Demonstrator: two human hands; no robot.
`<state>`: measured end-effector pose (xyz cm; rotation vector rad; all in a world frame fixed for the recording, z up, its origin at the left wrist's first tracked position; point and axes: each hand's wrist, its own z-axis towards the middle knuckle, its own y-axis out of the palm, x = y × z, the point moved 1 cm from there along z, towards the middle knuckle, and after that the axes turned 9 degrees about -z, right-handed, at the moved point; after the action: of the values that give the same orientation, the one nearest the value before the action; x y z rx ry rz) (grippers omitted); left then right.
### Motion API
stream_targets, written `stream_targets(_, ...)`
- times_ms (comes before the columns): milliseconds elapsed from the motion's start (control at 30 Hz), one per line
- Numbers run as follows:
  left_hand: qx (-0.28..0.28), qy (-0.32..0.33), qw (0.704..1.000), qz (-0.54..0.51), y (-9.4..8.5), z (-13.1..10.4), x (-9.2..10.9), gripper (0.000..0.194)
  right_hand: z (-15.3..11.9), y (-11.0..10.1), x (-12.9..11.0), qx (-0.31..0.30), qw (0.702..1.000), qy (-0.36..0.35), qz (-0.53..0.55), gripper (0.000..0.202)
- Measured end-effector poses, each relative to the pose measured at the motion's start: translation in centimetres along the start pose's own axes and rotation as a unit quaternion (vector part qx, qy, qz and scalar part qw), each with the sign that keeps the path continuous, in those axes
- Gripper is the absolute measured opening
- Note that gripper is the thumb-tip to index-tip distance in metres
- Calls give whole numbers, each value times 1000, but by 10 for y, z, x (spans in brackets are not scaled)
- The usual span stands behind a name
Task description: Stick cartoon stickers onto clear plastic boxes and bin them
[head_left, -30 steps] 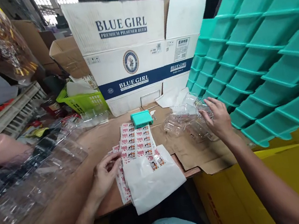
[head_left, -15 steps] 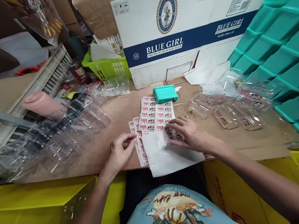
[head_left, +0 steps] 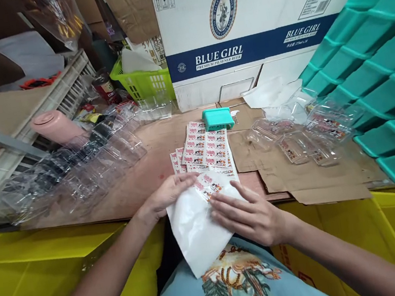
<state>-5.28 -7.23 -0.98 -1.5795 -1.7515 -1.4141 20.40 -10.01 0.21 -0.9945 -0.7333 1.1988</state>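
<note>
A white backing sheet (head_left: 199,232) with a few printed stickers near its top is tilted toward my body. My left hand (head_left: 172,191) pinches its upper left edge between thumb and fingers. Over the sheet's right part lies my right hand (head_left: 247,215), its fingers spread and touching the surface. Beyond the hands, more sticker sheets (head_left: 197,145) with pink print and cartoon cats lie overlapped on the table. A small teal box (head_left: 217,119) rests on their far end.
Clear plastic trays (head_left: 92,169) line the left side, near a pink bottle (head_left: 57,127). Clear packs with stickers (head_left: 295,147) lie on cardboard at the right. Stacked teal bins (head_left: 383,68) rise at the far right. Behind stand a white carton (head_left: 253,49) and a green basket (head_left: 144,84).
The white sheet has been lifted off the pile, drawn toward my body and turned. My left hand has moved right and taken its edge; my right hand has come down over it.
</note>
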Motion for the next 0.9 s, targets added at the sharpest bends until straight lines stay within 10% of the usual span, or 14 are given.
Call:
stream_targets(133,7,80,996,-35,17,0,0,46,18,1,19,65,959,229,156,67)
stream_targets(233,33,150,988,-18,26,0,7,37,27,3,50,101,812,419,393,78)
stream_targets(333,57,156,986,-17,27,5,12,30,39,1,75,93,722,431,533,82)
stream_targets(500,118,163,976,-88,21,24,7,30,52,0,86,241,875,395,140,50)
stream_targets(600,109,168,975,-97,22,33,1,28,63,14,75,222,936,272,-31,21)
stream_targets(900,61,303,942,134,12,33,-3,21,78,42,65,200,949,235,-61,16)
